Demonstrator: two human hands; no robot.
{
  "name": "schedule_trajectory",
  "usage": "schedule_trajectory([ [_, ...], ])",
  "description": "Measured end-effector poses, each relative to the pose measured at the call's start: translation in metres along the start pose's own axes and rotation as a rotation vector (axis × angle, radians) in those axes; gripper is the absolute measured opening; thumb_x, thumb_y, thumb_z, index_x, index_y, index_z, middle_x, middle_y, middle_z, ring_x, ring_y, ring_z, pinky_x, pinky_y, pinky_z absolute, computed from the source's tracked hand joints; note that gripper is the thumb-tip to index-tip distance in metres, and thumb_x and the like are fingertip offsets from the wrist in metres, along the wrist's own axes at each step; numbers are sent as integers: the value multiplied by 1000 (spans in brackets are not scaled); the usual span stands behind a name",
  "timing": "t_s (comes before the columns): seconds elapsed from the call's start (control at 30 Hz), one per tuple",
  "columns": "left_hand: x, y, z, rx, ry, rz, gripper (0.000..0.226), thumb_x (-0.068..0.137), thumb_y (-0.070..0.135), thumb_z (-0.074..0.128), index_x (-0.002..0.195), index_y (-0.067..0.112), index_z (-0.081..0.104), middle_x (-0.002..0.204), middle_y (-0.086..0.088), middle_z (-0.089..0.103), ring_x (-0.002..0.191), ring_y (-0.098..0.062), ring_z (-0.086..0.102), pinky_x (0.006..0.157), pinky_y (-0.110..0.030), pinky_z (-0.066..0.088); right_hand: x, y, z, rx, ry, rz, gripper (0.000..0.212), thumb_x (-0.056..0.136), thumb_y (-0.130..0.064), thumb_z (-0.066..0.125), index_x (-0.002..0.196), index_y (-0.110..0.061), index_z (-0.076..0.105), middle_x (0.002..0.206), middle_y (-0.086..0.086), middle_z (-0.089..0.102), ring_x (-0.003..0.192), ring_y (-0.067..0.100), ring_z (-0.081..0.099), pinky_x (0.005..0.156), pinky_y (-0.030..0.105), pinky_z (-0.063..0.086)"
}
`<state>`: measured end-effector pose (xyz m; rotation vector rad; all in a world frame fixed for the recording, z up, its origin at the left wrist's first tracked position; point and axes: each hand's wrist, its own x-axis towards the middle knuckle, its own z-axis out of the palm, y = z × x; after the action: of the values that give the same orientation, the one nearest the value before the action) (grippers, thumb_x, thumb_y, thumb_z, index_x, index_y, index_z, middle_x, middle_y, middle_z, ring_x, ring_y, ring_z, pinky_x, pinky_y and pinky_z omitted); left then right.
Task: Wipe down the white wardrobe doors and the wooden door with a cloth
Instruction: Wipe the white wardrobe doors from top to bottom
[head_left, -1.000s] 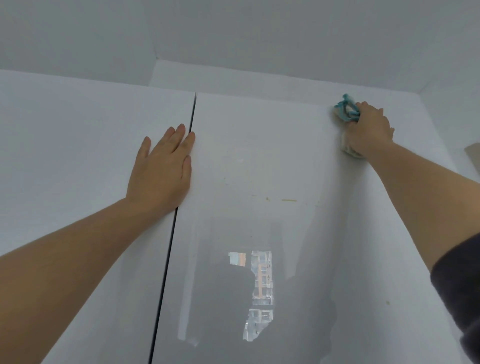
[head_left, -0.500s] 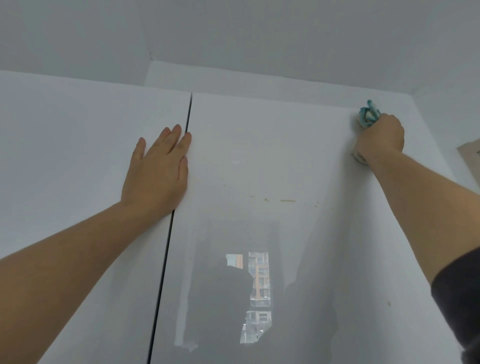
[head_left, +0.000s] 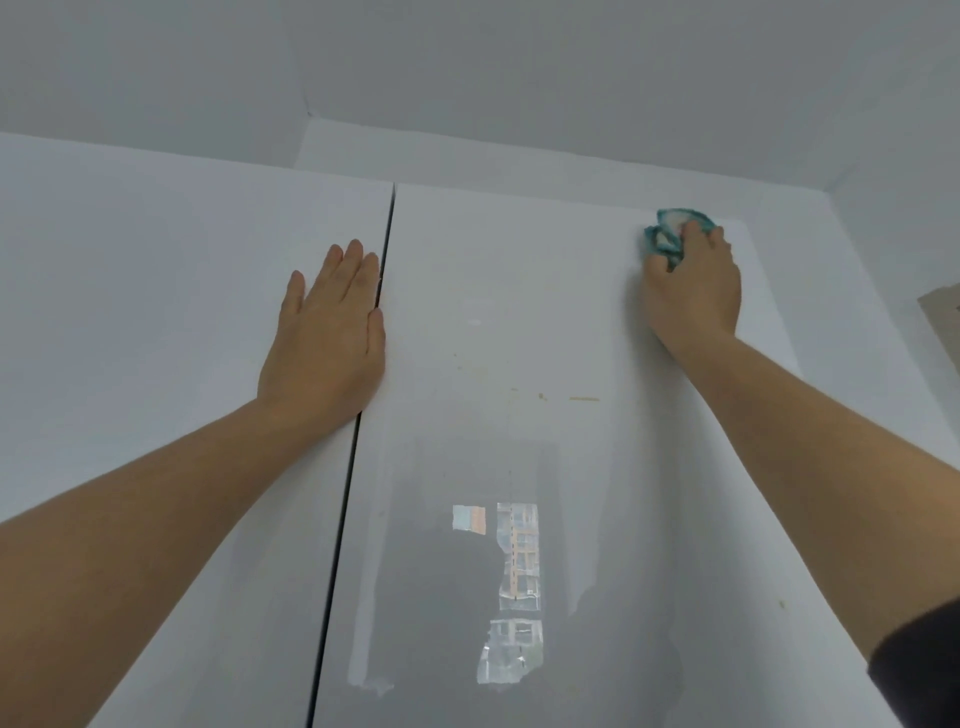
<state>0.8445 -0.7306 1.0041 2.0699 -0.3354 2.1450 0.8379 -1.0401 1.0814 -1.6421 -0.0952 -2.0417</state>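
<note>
Wardrobe doors: two glossy white panels, left door (head_left: 156, 312) and right door (head_left: 493, 312), split by one dark vertical gap (head_left: 363, 374) running from 12 o'clock down to 6 o'clock.
Cloth: one, teal and white (head_left: 670, 231), bunched, pressed against the right door near its top edge, at about 1 o'clock in the view.
Hands: two, both bare.
Right hand (head_left: 693, 291): fingers curled closed over the cloth, knuckles outward; cloth sticks out past the fingertips toward 11 o'clock. Forearm reaches up from 4 o'clock; one dark sleeve cuff (head_left: 919, 670) at the lower right corner.
Left hand (head_left: 324, 338): flat on the left door, palm down, fingers extended and close together, pointing to 12 o'clock, holding nothing. Thumb side lies along the gap. Forearm comes in from 8 o'clock.
Marks on right door: a few small yellowish specks (head_left: 584, 399) between the hands, lower; exact count unclear.
Reflection: one bright window-like patch (head_left: 514, 587) showing buildings, at 6 o'clock on the right door.
Wooden door: one brown sliver (head_left: 943, 317) at the 3 o'clock edge, possibly it; cannot tell.
</note>
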Motion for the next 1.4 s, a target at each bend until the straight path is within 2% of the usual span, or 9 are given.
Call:
schedule_trajectory([
  [0.17,2,-1,1,-40,39,-31,48,102,9,27,148,-3,23,160,-17,16,150,-30,5,122,-41,3,-19,-41,15,27,-78,-156,48,95,-15,40,142,-8,39,155,12,27,142,27,26,106,30,29],
  [0.3,1,-6,2,-56,49,-20,47,99,2,28,146,-4,31,159,-16,22,149,-28,13,122,-39,8,-41,-84,33,53,-182,-267,53,97,-16,40,148,-8,31,160,12,17,147,26,17,114,32,23],
  [0.43,0,-9,-1,-34,89,5,47,99,2,32,146,0,36,157,-13,29,147,-27,24,120,-38,17,-58,-116,48,95,-231,-382,51,94,-11,39,144,-6,37,158,12,23,144,25,23,113,36,30],
  [0.57,-1,-21,-6,-14,76,76,52,96,12,27,146,3,39,155,-10,33,145,-25,29,117,-38,20,-68,-134,51,122,-296,-485,53,94,-5,37,147,-10,36,160,8,19,148,22,15,114,30,24],
  [0.77,-2,-26,-3,-17,67,86,53,97,14,25,148,5,35,157,-9,29,147,-24,24,119,-36,15,-71,-137,42,220,-340,-653,42,84,4,45,122,-2,62,137,12,53,124,32,47,95,34,39],
  [0.97,-6,-26,-4,-21,59,39,49,101,5,32,150,1,29,159,-12,23,149,-25,17,121,-36,10,-81,-130,31,345,-403,-699,50,76,9,46,119,-6,68,134,9,59,124,28,53,104,38,40],
  [1.1,-8,-26,-5,-33,54,37,50,100,4,33,150,2,29,159,-11,23,149,-24,18,122,-36,10,-104,-121,29,303,-446,-754,45,83,-3,53,126,-11,64,144,5,50,137,21,42,112,31,34],
  [1.3,-8,-26,-5,-31,42,28,54,98,3,34,151,3,27,160,-10,20,149,-22,15,122,-35,8,-127,-121,38,266,-255,-805,19,87,-16,62,100,-7,73,127,8,63,123,27,56,86,34,52],
  [1.4,-8,-25,-5,-31,48,24,54,98,4,32,152,4,25,161,-9,18,150,-21,13,122,-34,6,-123,-126,41,210,-251,-789,18,93,-8,56,101,-5,72,128,8,62,124,29,55,87,30,47],
])
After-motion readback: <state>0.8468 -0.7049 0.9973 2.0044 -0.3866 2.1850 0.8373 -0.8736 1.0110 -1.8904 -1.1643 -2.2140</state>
